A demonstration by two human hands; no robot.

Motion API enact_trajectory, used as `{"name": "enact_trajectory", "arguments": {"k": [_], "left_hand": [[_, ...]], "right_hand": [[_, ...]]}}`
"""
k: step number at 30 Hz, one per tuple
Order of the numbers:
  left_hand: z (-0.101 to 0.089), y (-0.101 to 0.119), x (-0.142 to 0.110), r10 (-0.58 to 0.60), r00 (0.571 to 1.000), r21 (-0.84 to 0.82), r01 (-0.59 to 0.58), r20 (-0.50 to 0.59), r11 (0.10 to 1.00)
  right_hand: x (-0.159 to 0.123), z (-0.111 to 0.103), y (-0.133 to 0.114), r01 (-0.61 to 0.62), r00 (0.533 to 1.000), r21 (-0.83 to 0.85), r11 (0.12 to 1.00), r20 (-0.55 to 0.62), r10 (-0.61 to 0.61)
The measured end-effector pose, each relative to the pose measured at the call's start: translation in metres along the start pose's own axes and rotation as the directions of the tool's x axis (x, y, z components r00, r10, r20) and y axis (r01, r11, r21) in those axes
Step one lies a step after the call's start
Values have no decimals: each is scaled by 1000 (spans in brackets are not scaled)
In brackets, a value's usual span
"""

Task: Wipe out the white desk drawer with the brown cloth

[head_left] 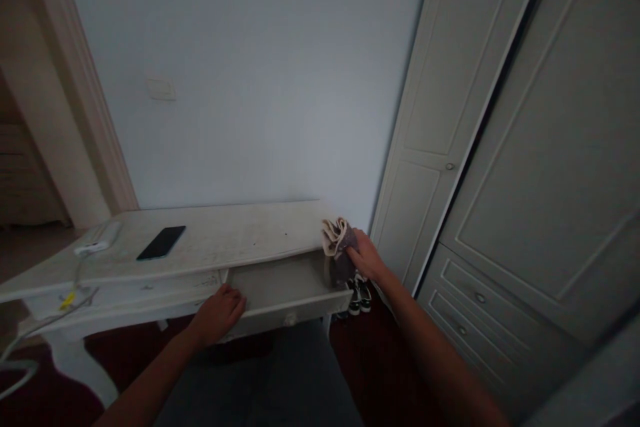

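Observation:
A white wooden table (220, 230) has its right drawer (280, 280) pulled out, and the bare drawer bottom shows. My left hand (220, 315) has its fingers curled over the drawer's left front corner. At the drawer's right end, my right hand (367, 255) grips a folded cloth (342, 243), grey outside with a cream lining, at its right side. The cloth's grey lower part hangs over the drawer's right side. Whether it touches the drawer there, I cannot tell.
A dark phone (161, 243) and a white power strip (99, 237) with a cable lie on the tabletop. Black-and-white shoes (360, 297) stand on the dark red floor beside the table. A white wardrobe (420, 200) rises at the right. Below the drawer is a dark grey surface (265, 380).

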State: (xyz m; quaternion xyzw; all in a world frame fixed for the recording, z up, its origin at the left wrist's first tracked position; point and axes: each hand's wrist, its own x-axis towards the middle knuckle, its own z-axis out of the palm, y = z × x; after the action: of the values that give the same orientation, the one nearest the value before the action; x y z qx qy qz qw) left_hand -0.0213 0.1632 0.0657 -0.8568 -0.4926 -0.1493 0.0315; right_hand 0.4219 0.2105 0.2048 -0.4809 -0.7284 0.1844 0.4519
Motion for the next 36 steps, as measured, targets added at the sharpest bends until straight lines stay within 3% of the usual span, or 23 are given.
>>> {"name": "enact_trajectory", "arguments": {"k": [3, 6, 8, 11, 15, 19, 21, 23, 25, 27, 29, 33, 36], "left_hand": [[0, 2, 0, -32, 999, 23, 31, 37, 999], [0, 3, 0, -41, 998, 19, 40, 50, 999], [0, 3, 0, -39, 998, 17, 38, 42, 999], [-1, 2, 1, -25, 998, 37, 23, 59, 999], [-1, 2, 1, -24, 997, 41, 21, 76, 999], [1, 3, 0, -43, 999, 3, 43, 29, 999], [2, 3, 0, -42, 999, 0, 42, 19, 999], [1, 4, 0, -36, 999, 6, 36, 22, 999], [-1, 5, 0, -32, 999, 20, 32, 42, 999], [-4, 7, 0, -34, 997, 37, 32, 62, 999], [-8, 9, 1, -40, 996, 47, 36, 78, 998], [-14, 11, 1, -41, 994, 52, 36, 103, 998], [-15, 11, 1, -42, 995, 48, 38, 94, 998]], "right_hand": [[20, 1, -13, -47, 995, 124, 991, -81, 58], [29, -5, -33, -61, 976, 382, 922, -171, 136], [28, -16, -48, -79, 968, 519, 851, -166, 191], [23, -32, -64, -142, 969, 532, 835, -99, 228], [23, -29, -57, -211, 976, 342, 916, 31, 214], [16, 8, -23, -181, 981, 39, 983, 83, 177], [2, 30, -6, -168, 981, -31, 985, 92, 170], [-18, 47, 7, -112, 977, -69, 991, 176, 122], [-37, 58, 16, -4, 930, -97, 995, 366, 39], [-50, 63, 22, 147, 827, -170, 974, 562, -27], [-54, 65, 28, 274, 746, -274, 922, 665, -24], [-47, 71, 36, 322, 731, -442, 837, 678, 77], [-46, 80, 37, 350, 739, -480, 805, 669, 78]]}}
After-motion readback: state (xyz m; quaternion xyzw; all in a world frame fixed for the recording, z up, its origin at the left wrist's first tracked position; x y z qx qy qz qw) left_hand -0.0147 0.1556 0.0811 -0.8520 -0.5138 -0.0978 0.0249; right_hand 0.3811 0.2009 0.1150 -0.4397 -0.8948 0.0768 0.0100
